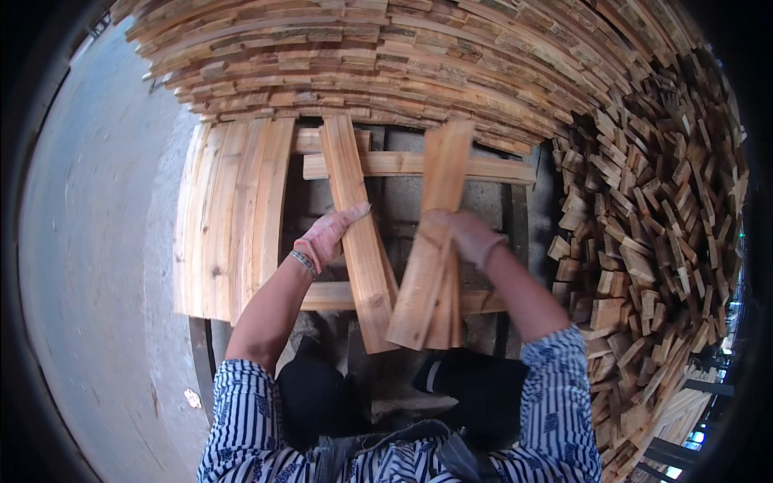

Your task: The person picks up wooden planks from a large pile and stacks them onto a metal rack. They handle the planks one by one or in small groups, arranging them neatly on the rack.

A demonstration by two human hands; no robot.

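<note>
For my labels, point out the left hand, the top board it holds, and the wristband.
Left hand [325, 235], head view: gloved back.
Top board [365, 253], head view: its broad face.
Wristband [303, 260], head view: outer side.

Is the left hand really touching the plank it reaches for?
Touching. The head view shows the gloved left hand lapped over the plank's left edge, glove lying across its upper face.

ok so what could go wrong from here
The left board and right board are held slanted, so either might slip from the left hand or right hand toward the dark trouser legs below. Their lower ends lie close together and could knock. At the right, the jumbled wood heap has pieces at mixed angles; some might slide if bumped.
</note>
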